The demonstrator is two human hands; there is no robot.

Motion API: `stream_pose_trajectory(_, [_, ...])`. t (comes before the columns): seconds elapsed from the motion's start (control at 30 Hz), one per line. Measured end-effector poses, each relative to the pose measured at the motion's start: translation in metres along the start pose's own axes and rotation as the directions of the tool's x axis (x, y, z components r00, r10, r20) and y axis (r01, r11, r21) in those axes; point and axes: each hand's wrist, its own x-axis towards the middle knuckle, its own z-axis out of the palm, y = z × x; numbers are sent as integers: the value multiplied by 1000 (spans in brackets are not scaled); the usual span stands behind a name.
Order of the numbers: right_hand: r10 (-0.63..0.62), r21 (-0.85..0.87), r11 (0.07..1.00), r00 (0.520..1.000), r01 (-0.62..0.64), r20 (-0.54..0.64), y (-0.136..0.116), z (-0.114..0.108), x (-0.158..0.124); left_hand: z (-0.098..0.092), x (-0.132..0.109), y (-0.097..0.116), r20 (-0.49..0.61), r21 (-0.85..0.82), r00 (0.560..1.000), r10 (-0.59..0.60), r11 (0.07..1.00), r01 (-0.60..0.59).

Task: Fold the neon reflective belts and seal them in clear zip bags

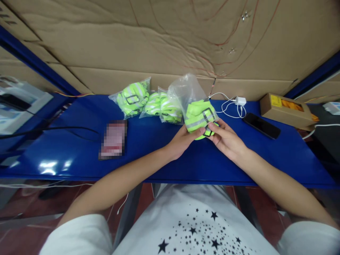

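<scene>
Between my two hands is a folded neon-yellow reflective strap (pixel 196 117) with grey bands and black buckles. My left hand (pixel 183 140) grips its lower left side, thumb on top. On the lower right, my right hand (pixel 225 138) pinches it near a black buckle, fingers partly behind. Just behind the strap stands a clear plastic bag (pixel 187 88); whether the strap's back part is inside it I cannot tell. To the left lie more neon straps in clear bags, one bundle (pixel 134 99) farther off and another bundle (pixel 164 106) nearer my hands.
A blue table (pixel 148 141) carries a phone with a blurred screen (pixel 113 140) at left and a black phone (pixel 261 125) at right. A white charger (pixel 240 101) with cable and a cardboard box (pixel 287 109) sit at the back right. A cardboard wall (pixel 159 42) rises behind.
</scene>
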Motion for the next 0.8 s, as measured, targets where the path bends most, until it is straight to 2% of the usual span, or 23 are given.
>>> stream_pose_trajectory(0.17, [-6, -48, 999, 997, 10, 81, -5, 0, -3, -7, 5, 14, -33, -19, 999, -20, 1000, 19])
stream_pose_trajectory(0.3, [-133, -177, 973, 987, 148, 94, -2, -2, -2, -14, 8, 22, 6, -43, 997, -81, 996, 81])
stream_pose_trajectory(0.43, [-235, -329, 911, 968, 250, 85, 4, -6, 2, -9, 3, 19, 2, -52, 991, -130, 990, 130])
stream_pose_trajectory(0.57, [-350, -465, 826, 936, 320, 22, 12, -8, 9, 3, -5, 8, -21, -14, 980, -198, 980, 198])
stream_pose_trajectory(0.7, [-313, -502, 820, 950, 277, 13, 15, -9, 12, 3, -7, 3, -49, 8, 965, -257, 966, 257])
stream_pose_trajectory(0.8, [-277, -521, 804, 956, 285, 95, 13, -15, 14, -4, -3, 5, -53, -3, 956, -288, 958, 288])
